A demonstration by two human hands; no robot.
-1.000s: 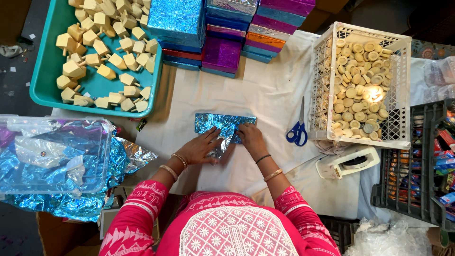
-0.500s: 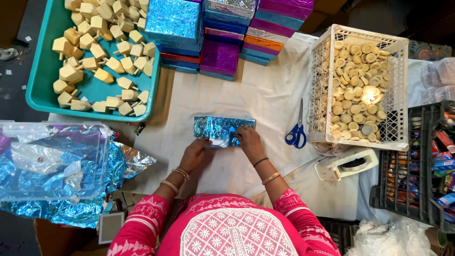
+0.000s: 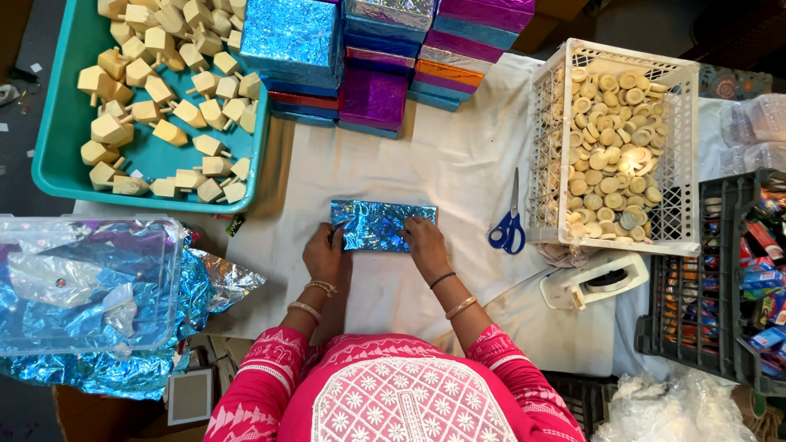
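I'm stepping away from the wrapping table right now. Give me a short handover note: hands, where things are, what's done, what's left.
Left hand: pressing the left end of the small box wrapped in shiny blue foil.
Right hand: pressing its right end.
The box lies flat on the white cloth-covered table.
Blue-handled scissors lie to its right; the white tape dispenser sits further right.
Done: foil covers the top; a stack of foil-wrapped boxes stands behind.
Left: whether the foil is taped cannot be seen. Spare blue foil sheets lie to the left.
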